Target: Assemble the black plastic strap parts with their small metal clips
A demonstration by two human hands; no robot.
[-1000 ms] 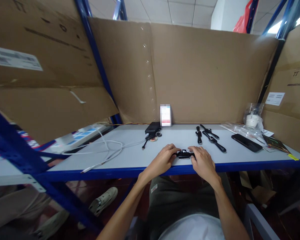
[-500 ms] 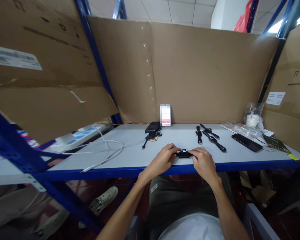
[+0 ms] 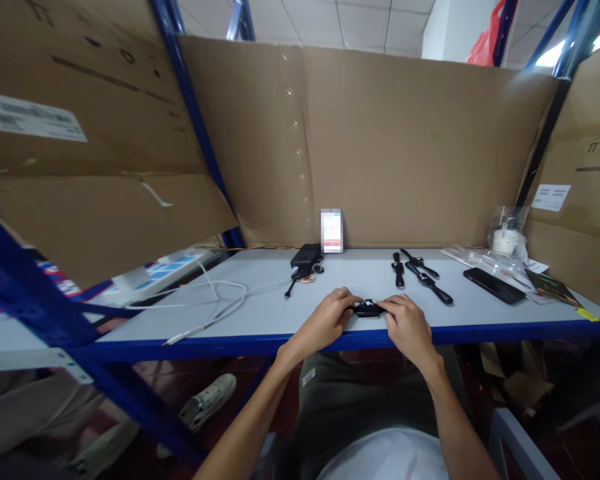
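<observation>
A black spokeshave (image 3: pixel 368 309) lies level between my hands, just above or on the table near its front edge; I cannot tell if it touches. My left hand (image 3: pixel 336 312) is closed on its left end, and my right hand (image 3: pixel 406 321) pinches the right end. The fingers cover both handles, leaving the middle body with its shiny metal fittings visible. Beyond my right hand lie three similar black spokeshaves: one (image 3: pixel 398 270) by itself, and a pair, the nearer (image 3: pixel 432 285) and the farther (image 3: pixel 421 263), close together.
A blue-edged grey table (image 3: pixel 260 320) bears a black box-shaped device (image 3: pixel 306 255), white cables (image 3: pixel 230 303) and a propped-up phone (image 3: pixel 331 231). Rightward are a dark phone (image 3: pixel 494 285) and plastic bags (image 3: pixel 507 243). Cardboard (image 3: pixel 405 147) walls the back and sides. Another person's shoe (image 3: pixel 207 401) shows below left.
</observation>
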